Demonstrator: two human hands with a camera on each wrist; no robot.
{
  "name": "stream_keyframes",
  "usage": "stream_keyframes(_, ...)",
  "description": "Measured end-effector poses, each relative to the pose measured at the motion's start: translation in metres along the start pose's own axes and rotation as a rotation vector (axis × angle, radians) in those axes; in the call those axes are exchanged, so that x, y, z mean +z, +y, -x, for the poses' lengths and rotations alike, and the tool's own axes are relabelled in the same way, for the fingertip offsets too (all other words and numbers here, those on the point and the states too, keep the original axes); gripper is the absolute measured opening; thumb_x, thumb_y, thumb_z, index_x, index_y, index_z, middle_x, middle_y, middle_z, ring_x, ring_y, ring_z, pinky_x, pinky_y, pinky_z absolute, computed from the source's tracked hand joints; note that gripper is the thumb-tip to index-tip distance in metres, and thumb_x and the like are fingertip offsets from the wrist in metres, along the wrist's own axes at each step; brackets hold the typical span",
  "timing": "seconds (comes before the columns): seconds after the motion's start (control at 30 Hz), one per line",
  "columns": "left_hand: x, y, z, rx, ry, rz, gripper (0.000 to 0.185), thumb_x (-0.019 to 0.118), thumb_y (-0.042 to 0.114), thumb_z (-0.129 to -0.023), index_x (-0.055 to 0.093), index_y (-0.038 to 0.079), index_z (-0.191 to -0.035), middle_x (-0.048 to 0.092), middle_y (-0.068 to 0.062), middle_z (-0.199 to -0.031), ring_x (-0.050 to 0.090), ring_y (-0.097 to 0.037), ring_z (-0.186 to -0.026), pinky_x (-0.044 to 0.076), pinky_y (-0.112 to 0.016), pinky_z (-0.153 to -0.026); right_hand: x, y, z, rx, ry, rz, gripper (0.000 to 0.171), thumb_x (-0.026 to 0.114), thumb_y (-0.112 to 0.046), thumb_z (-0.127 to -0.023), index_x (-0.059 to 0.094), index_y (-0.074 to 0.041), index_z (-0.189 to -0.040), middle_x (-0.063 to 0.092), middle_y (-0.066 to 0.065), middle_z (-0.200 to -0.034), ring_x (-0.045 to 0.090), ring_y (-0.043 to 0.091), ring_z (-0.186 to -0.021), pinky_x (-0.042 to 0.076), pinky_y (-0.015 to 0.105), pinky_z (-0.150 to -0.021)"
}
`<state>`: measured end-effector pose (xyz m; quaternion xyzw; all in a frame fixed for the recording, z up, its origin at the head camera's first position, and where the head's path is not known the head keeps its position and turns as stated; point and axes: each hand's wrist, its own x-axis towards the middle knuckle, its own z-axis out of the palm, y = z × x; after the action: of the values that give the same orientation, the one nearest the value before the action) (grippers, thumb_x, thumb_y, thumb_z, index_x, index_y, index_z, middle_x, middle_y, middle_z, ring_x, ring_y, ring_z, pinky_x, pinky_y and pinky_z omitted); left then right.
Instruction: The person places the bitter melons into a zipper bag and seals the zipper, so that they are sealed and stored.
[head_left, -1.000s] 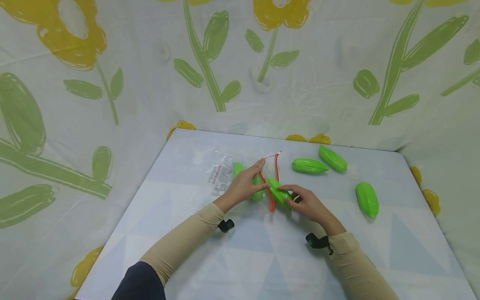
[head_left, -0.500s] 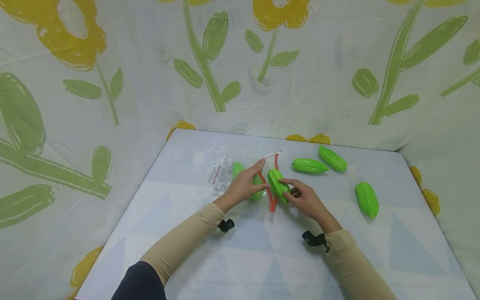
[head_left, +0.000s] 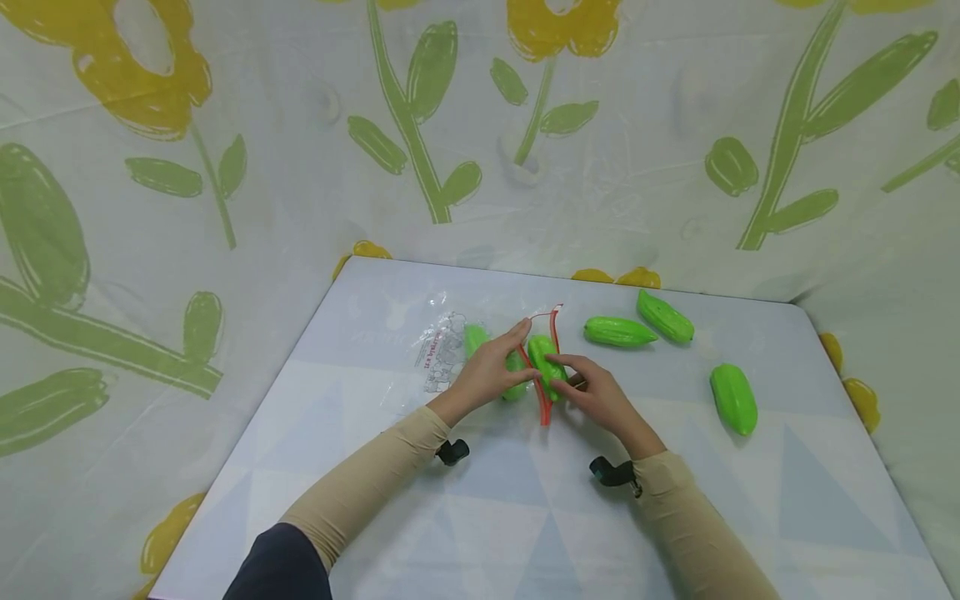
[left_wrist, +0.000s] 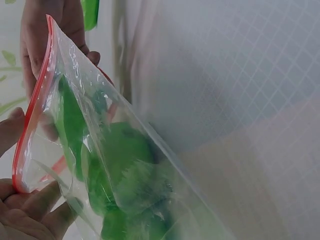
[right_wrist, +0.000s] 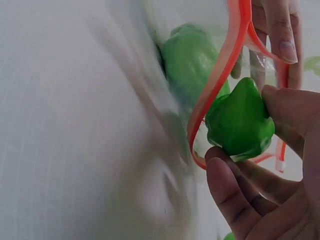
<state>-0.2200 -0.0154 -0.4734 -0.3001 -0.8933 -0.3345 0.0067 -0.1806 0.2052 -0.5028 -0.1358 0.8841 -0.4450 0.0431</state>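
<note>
At the mouth of a clear red-rimmed zip bag [head_left: 442, 354], my right hand [head_left: 600, 396] pinches a ridged green toy vegetable [head_left: 542, 358] between thumb and fingers. Its pointed end [right_wrist: 245, 102] faces the bag in the right wrist view, level with the red rim [right_wrist: 215, 92]. My left hand [head_left: 487, 367] holds the bag's rim, with thumb and fingers apart so that the mouth gapes. More green vegetables [left_wrist: 125, 165] show through the plastic in the left wrist view. The left palm covers part of the bag in the head view.
Three similar green vegetables lie loose to the right: one crosswise [head_left: 618, 332], one behind it [head_left: 666, 317] and one farther right [head_left: 734, 398]. A flower-print curtain [head_left: 600, 150] stands behind the table [head_left: 480, 517], whose back edge is close to the bag.
My right hand has moved left with the green vegetable, bringing it over the bag's red rim and turning it more upright in the head view. The left hand has stayed in place.
</note>
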Motion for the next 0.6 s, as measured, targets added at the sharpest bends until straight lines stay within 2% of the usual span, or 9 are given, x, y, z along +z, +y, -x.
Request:
stream_keyframes(0.33, -0.0013, 0.0019, 0.0005, -0.019, -0.008, 0.006, 0.086, 0.069, 0.044, -0.081, 0.024, 0.014, -0.148, 0.024, 0.004, -0.152, 0.03, -0.015, -0.135, 0.032, -0.032, -0.107, 0.0052, -0.0007, -0.0041, 0.033, -0.015, 0.032, 0.049, 0.061, -0.045, -0.087, 0.05, -0.031, -0.133, 0.048, -0.003, -0.132, 0.062, 0.017, -0.087, 0.053, 0.029, -0.066)
stream_keyframes(0.6, -0.0017, 0.0019, 0.0007, -0.023, -0.014, -0.002, 0.086, 0.068, 0.045, -0.081, 0.022, 0.016, -0.148, 0.025, 0.001, -0.152, 0.029, -0.015, -0.136, 0.031, -0.031, -0.108, 0.0039, -0.0035, -0.0022, -0.007, -0.02, 0.006, 0.039, 0.051, -0.026, -0.096, 0.049, -0.026, -0.135, 0.047, 0.005, -0.135, 0.062, 0.018, -0.086, 0.052, 0.029, -0.066)
